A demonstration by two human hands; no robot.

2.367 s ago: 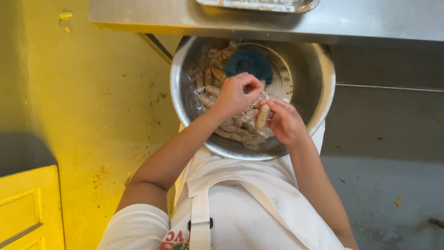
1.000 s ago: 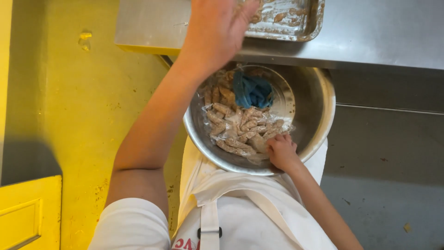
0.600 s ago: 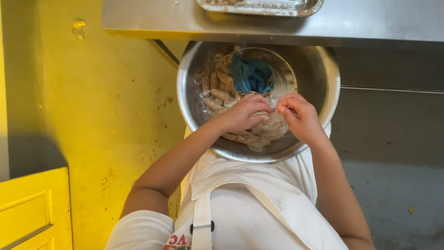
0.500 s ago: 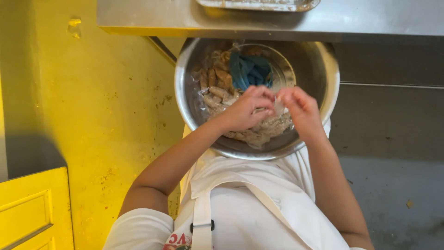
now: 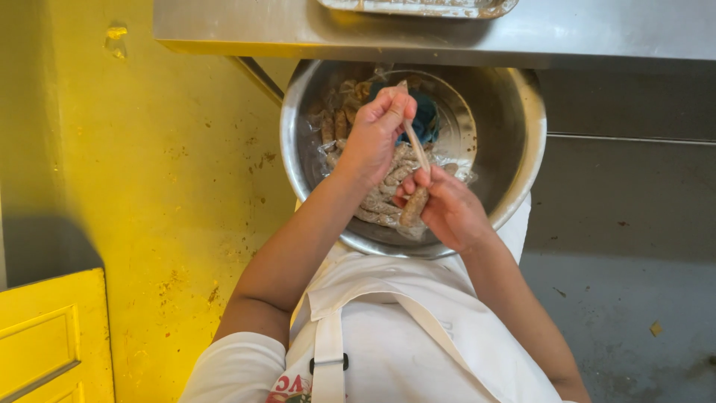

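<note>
A large steel bowl [image 5: 522, 142] rests against my white apron and holds a pile of pale sausages [image 5: 380, 198] on clear plastic, with a blue cloth [image 5: 426, 123] at the back. My right hand [image 5: 451, 209] grips one brown sausage [image 5: 412, 207] over the bowl. My left hand [image 5: 377, 130] is raised above it and pinches a thin pale strip of casing [image 5: 415, 143] that stretches up from the sausage.
A steel table edge [image 5: 298, 30] runs along the top with a metal tray [image 5: 418, 6] on it. A yellow wall [image 5: 149, 149] and yellow cabinet [image 5: 45, 343] stand at left; grey floor [image 5: 634, 298] lies at right.
My left hand came back from the tray on the table into the bowl. Both hands met over the pile, and the left now pulls a strip of casing up off the held sausage.
</note>
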